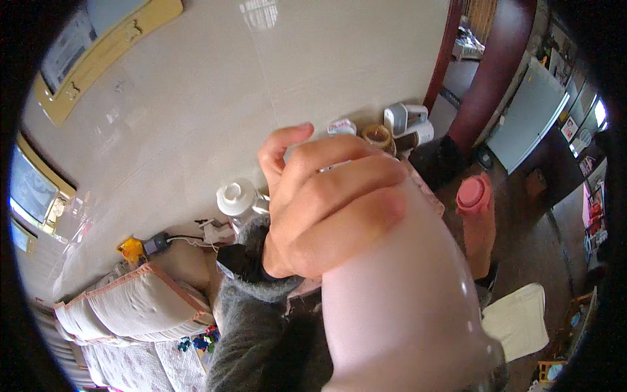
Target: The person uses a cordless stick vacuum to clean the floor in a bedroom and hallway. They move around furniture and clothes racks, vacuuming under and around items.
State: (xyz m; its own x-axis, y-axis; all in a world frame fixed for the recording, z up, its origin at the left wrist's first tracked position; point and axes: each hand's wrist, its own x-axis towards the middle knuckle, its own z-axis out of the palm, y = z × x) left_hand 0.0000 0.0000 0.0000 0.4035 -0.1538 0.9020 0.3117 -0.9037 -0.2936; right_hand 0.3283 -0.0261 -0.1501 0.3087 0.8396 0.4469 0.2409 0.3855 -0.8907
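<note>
A large, smooth, pale pink bottle (pixel 398 307) fills the lower middle, very close and tilted. My left hand (pixel 326 209), coming from a grey fuzzy sleeve, has its fingers wrapped round the bottle's upper part. The hand covers the end of the bottle, so its mouth cannot be seen. A black band sits at my left wrist. To the right and lower down, my right hand (pixel 480 238) grips a round pink cap (pixel 473 193) between its fingers. The bottle hides part of my right forearm.
Behind my left hand stand a clear bottle with a white lid (pixel 236 198), a brown tape roll (pixel 377 136) and a white-grey appliance (pixel 408 124) against the wall. A padded sofa (pixel 140 304) is at left. A cream-coloured stool or seat (pixel 519 320) shows at lower right.
</note>
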